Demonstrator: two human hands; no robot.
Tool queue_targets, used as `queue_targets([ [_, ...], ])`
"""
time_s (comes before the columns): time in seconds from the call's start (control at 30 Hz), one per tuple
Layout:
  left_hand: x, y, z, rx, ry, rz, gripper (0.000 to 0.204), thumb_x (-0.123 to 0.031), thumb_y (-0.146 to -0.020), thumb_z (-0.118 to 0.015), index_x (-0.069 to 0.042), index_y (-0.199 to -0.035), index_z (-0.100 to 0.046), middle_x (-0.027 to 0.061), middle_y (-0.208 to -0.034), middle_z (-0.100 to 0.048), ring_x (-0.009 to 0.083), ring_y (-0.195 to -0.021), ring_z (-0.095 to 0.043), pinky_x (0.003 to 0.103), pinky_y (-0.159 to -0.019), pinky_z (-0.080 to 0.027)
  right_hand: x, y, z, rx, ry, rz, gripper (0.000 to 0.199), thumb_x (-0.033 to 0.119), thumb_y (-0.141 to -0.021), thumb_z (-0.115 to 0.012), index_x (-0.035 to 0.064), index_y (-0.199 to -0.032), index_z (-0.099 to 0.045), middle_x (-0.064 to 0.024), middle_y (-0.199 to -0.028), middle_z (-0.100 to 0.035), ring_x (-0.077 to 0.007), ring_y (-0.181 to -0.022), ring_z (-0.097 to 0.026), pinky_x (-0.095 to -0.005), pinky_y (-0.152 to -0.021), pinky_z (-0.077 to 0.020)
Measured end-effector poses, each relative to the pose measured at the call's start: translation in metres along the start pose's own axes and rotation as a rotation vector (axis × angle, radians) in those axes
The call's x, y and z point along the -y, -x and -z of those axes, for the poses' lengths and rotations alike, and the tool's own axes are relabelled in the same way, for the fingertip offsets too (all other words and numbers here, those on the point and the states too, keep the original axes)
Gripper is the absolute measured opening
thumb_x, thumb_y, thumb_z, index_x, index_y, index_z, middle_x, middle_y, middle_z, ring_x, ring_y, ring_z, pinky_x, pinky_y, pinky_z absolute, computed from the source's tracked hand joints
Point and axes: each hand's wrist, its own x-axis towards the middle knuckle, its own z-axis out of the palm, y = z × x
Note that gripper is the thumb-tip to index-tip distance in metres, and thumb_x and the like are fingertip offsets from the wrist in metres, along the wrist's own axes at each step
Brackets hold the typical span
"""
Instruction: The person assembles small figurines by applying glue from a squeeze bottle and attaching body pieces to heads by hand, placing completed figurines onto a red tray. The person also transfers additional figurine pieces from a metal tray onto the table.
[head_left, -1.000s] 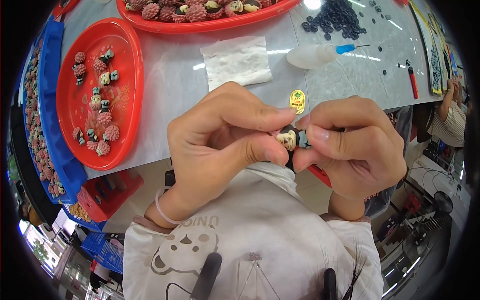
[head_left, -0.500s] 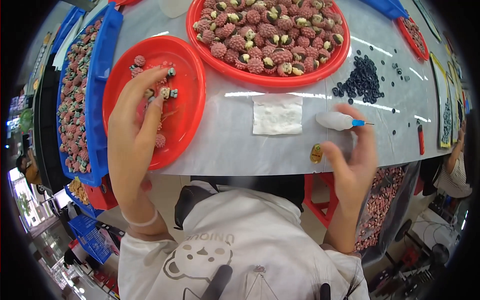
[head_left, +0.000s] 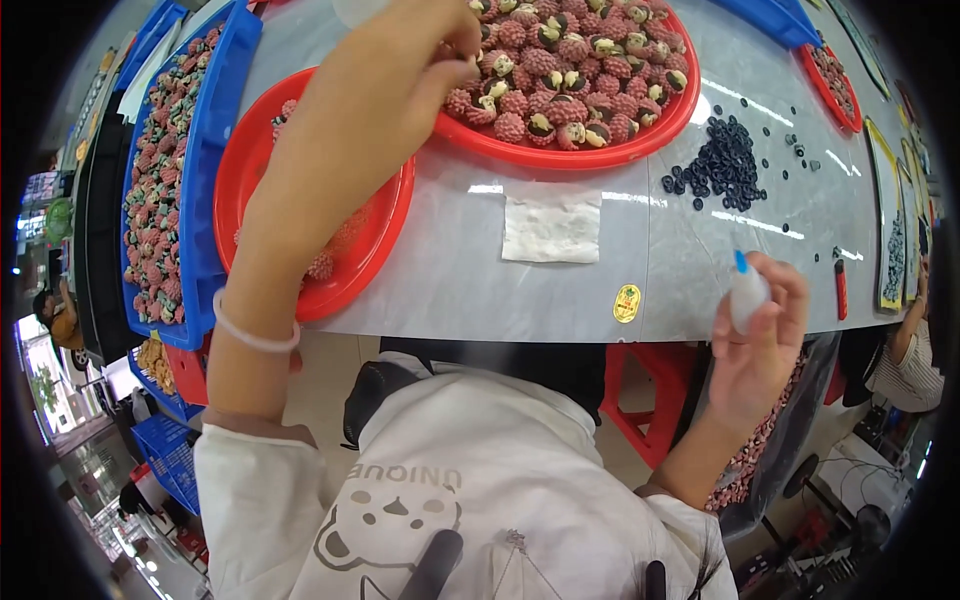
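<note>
Nearby, white cloth (head_left: 552,226), black beads (head_left: 722,164), right grip (head_left: 757,335) around glue bottle (head_left: 747,292), left grip (head_left: 425,50) unclear.

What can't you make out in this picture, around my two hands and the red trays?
- Head view: left hand fingertips blur over the big red tray; any held piece unclear.
- Small red tray: forearm covers its middle.
- Right hand hides most of the white bottle.

The small bottle (head_left: 748,292) in the right grip (head_left: 757,345) looks like smooth white plastic. Near the left grip (head_left: 425,60), the red trays (head_left: 575,157) are shiny plastic — the berry pieces (head_left: 560,70) look bumpy. The grey counter (head_left: 690,235) shines; the white paper (head_left: 552,226) is dull.
</note>
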Motion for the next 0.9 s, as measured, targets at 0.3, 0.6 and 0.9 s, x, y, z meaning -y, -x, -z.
queue_targets([
  [0.3,-0.058,0.082,-0.064,-0.027,1.408,0.350,0.030,-0.019,-0.082,-0.061,0.001,-0.100,-0.048,0.0146,-0.098,-0.054,0.0150,-0.079,-0.056,0.021,-0.063,-0.045,0.012,-0.002,0.010,0.148,-0.012,0.055,0.053,0.035,-0.072,-0.072,0.0000,-0.104,-0.049,-0.0229,-0.104,-0.053,-0.0065,-0.057,-0.048,-0.0164,-0.049,-0.0388],
  [0.6,-0.060,0.084,-0.082,0.025,1.478,0.374,0.025,-0.017,-0.083,-0.060,0.001,-0.099,-0.051,0.0157,-0.100,-0.054,0.0174,-0.081,-0.057,0.024,-0.071,-0.046,0.021,-0.012,0.000,0.249,0.260,0.070,0.050,0.039,-0.076,-0.066,0.0002,-0.103,-0.047,-0.0162,-0.097,-0.049,-0.0127,-0.075,-0.049,-0.0173,-0.057,-0.0377],
  [0.9,-0.064,0.084,-0.082,0.024,1.519,0.457,0.032,-0.017,-0.080,-0.064,0.003,-0.100,-0.050,0.0173,-0.100,-0.054,0.0169,-0.081,-0.059,0.022,-0.068,-0.048,0.023,-0.019,0.000,0.309,0.346,0.146,0.046,0.033,-0.084,-0.055,-0.0073,-0.105,-0.047,-0.0195,-0.097,-0.048,-0.0214,-0.092,-0.049,-0.0245,-0.070,-0.0464],
])
